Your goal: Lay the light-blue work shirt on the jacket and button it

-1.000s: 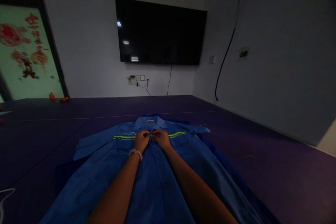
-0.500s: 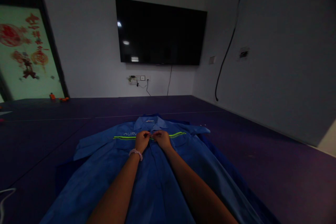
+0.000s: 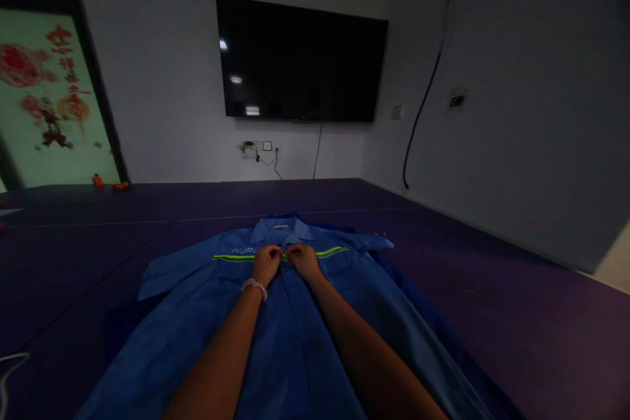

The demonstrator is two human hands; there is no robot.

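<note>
A blue short-sleeved work shirt (image 3: 211, 315) lies spread face up, collar pointing away from me. Yellow-green stripes and pale lettering cross its chest. My left hand (image 3: 267, 262), with a pink scrunchie (image 3: 254, 287) round the wrist, pinches the front placket at stripe height. Close beside it, my right hand (image 3: 303, 260) pinches the placket's other side. Fingertips of both hands nearly meet at the shirt's middle; any button between them is too small to make out. Beneath the shirt, darker blue cloth (image 3: 125, 321) shows along its edges.
The shirt rests on a dark purple floor surface (image 3: 492, 289). A wall-mounted television (image 3: 302, 62) hangs ahead, above sockets and cables. A black cable (image 3: 427, 92) dangles down the right wall. Small orange objects (image 3: 119, 186) lie by the door at left; a white cable (image 3: 10, 367) is near left.
Both hands stay at the same spot on the placket. Only slight finger movement shows; the shirt lies as before.
</note>
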